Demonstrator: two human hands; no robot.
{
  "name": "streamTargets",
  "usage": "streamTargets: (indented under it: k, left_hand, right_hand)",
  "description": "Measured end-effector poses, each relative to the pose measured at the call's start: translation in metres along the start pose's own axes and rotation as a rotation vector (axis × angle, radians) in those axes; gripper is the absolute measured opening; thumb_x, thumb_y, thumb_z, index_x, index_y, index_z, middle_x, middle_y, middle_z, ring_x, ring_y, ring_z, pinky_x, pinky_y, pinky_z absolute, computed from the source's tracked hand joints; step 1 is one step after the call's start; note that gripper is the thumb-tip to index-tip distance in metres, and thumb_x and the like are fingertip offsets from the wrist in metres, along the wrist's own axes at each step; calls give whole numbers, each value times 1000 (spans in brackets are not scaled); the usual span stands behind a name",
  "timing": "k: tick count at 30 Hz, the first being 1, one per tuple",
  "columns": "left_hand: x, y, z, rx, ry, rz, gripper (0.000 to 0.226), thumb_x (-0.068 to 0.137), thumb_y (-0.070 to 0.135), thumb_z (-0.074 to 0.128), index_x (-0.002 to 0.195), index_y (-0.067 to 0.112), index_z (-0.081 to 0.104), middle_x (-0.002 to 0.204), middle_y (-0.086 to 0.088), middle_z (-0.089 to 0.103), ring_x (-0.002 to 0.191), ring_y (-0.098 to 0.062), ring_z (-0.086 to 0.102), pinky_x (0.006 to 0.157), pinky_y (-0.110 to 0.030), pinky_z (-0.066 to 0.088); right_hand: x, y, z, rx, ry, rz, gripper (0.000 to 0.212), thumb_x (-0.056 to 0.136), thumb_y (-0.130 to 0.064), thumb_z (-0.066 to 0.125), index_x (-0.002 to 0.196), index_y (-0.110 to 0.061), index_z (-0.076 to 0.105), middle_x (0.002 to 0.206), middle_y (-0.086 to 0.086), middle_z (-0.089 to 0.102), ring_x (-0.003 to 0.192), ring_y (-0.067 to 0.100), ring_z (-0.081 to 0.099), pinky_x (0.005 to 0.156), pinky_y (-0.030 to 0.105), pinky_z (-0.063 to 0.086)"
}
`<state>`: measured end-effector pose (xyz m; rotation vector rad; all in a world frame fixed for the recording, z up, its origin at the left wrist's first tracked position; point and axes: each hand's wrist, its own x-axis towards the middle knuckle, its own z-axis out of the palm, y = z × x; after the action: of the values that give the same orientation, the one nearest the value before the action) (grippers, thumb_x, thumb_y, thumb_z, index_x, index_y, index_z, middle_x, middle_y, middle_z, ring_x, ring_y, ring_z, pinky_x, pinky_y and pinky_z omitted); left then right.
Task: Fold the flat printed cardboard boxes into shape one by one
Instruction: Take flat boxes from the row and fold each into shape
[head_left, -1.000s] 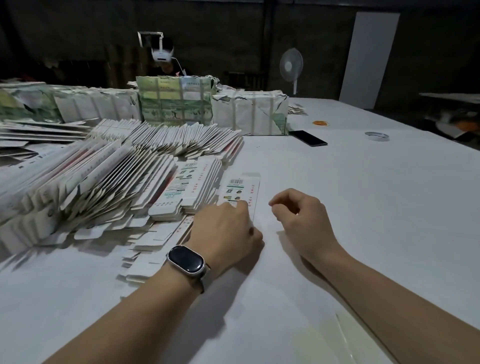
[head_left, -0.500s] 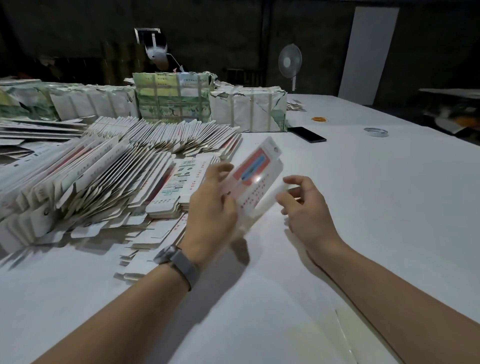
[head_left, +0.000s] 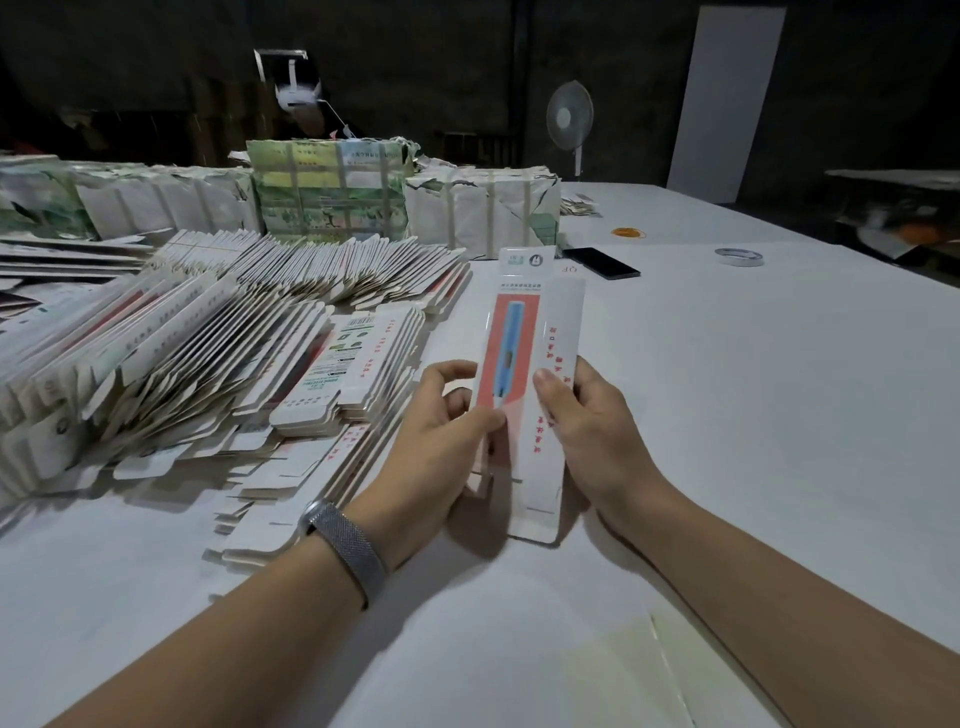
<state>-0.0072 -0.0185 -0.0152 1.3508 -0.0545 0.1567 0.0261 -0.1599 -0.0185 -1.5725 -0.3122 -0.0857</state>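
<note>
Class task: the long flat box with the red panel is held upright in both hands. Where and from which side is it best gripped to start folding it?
Grip the flat box on its lower half, along its two long edges, one hand from each side. It is long, narrow and upright, so thumbs on the printed face should steady it, as the left hand and right hand do now.

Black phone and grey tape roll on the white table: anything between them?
Head view: only bare white table between the black phone and grey tape roll.

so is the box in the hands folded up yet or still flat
Partly opened. The box shows two long panels meeting at an angle, gripped by left hand and right hand; end flaps look unfolded.
</note>
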Motion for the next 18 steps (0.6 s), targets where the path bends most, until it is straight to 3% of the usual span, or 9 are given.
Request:
streamTargets:
  k: [3,7,12,16,18]
  left_hand:
    - [-2,1,-1,-41,-14,-20,19,98,-4,53,104,13,45,87,-5,77,76,-20,75,60,-34,61]
    - [-4,1,0,33,-27,30,17,102,10,53,115,21,47,92,4,78,79,-15,76,60,-24,58]
    - [1,0,-2,13,-48,-48,26,105,19,53,126,29,44,93,2,79,76,-13,76,49,-21,54]
    - [5,-4,-1,59,-59,10,49,94,35,64,138,23,48,114,3,75,103,-16,73,78,-27,59]
    - [5,-3,0,95,-97,43,58,89,49,62,140,26,49,122,7,72,112,-12,69,89,-28,57]
  right_hand:
    - [3,2,-3,-37,31,-18,40,102,-30,55,139,-37,43,98,-6,72,88,12,74,74,31,62]
    - [1,5,0,-169,-53,-67,64,99,-28,61,155,-31,31,77,-17,63,80,5,69,70,21,57]
    - [-4,2,2,-148,-33,-152,67,98,-26,60,156,-34,28,92,-12,65,91,11,71,79,30,61]
    - [-9,-3,4,-40,-103,-186,69,90,-38,58,152,-44,29,109,-10,69,108,15,69,94,41,57]
    - [-12,-6,6,28,-152,-221,63,94,-40,59,148,-50,29,115,-21,69,116,9,65,101,39,54]
